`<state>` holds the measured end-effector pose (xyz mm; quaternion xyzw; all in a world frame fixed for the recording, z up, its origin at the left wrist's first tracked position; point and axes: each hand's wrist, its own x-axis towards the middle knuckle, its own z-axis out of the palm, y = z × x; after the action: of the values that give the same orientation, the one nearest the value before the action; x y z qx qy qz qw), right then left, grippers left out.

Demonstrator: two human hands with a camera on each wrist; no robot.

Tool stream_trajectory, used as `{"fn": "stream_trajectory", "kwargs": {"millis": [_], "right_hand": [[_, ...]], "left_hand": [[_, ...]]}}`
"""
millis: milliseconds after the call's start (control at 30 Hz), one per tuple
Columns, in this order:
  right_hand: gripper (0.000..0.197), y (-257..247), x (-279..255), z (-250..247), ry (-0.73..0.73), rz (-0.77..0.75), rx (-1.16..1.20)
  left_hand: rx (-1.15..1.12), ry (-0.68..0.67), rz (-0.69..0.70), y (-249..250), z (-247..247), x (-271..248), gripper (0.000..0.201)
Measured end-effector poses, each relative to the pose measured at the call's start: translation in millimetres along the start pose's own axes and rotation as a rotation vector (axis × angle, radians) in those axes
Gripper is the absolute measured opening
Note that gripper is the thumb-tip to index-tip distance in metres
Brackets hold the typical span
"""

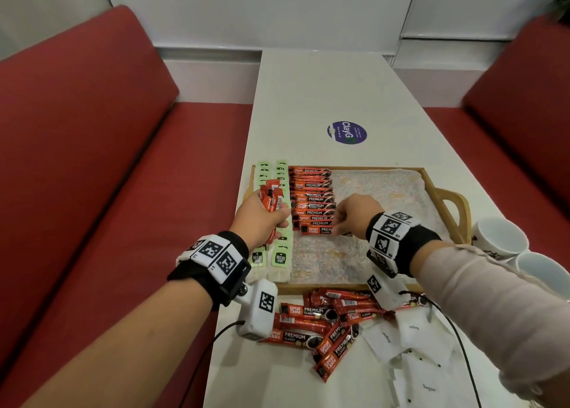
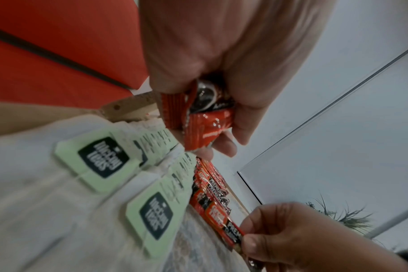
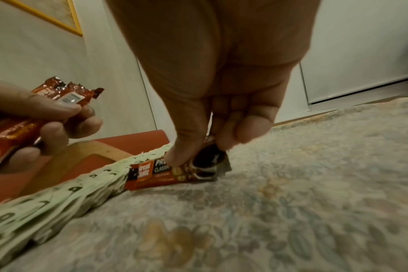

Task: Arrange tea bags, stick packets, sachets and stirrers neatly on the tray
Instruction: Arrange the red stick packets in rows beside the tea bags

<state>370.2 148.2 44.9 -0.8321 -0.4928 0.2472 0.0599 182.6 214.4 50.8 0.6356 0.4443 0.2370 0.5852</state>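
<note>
Two tea-bag rows [image 1: 274,210] and a coffee-stick column [image 1: 311,198] already fill the tray [image 1: 444,191], the right grip [image 1: 354,215] pinching the newest stick [image 1: 317,230] into place, the left grip [image 1: 262,219] clutching a stick bundle [image 1: 271,199], while loose sticks [image 1: 327,327] and sugar sachets [image 1: 410,346] wait on the surface behind both grips.

Stick packets [image 1: 313,205] read "Great Taste PREMIUM"; sachets [image 1: 428,387] "Sugar".

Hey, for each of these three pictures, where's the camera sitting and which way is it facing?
Head: worn on the head, facing down at the tray; both forearms show.
Left wrist: under the left hand, facing its bundle of coffee sticks.
Right wrist: under the right hand, facing the coffee stick it pinches.
Shared: all show the tea bags.
</note>
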Motion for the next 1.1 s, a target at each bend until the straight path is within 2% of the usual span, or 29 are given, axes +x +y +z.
{"fn": "stream_trajectory", "kwargs": {"millis": [333, 433, 667, 900, 1000, 1100], "right_hand": [[0.009, -18, 10, 3, -0.055, -0.016, -0.159], [0.015, -19, 12, 2, -0.056, -0.001, -0.170], [0.016, -21, 15, 5, -0.057, 0.012, -0.217], [0.033, -23, 13, 3, -0.049, 0.002, -0.221], [0.029, -25, 5, -4, -0.004, -0.049, -0.176], [0.023, -31, -2, -6, 0.118, -0.129, -0.020]], "left_hand": [[-0.062, -0.002, -0.027, -5, -2, 0, 0.019], [-0.081, -0.010, -0.029, -7, -3, 0, 0.020], [-0.252, -0.041, -0.094, -12, -5, 2, 0.022], [-0.404, -0.096, -0.210, -14, -4, 3, 0.014], [-0.468, -0.116, -0.290, -13, -5, 4, 0.008], [-0.517, -0.098, -0.337, -12, -4, 4, 0.015]]}}
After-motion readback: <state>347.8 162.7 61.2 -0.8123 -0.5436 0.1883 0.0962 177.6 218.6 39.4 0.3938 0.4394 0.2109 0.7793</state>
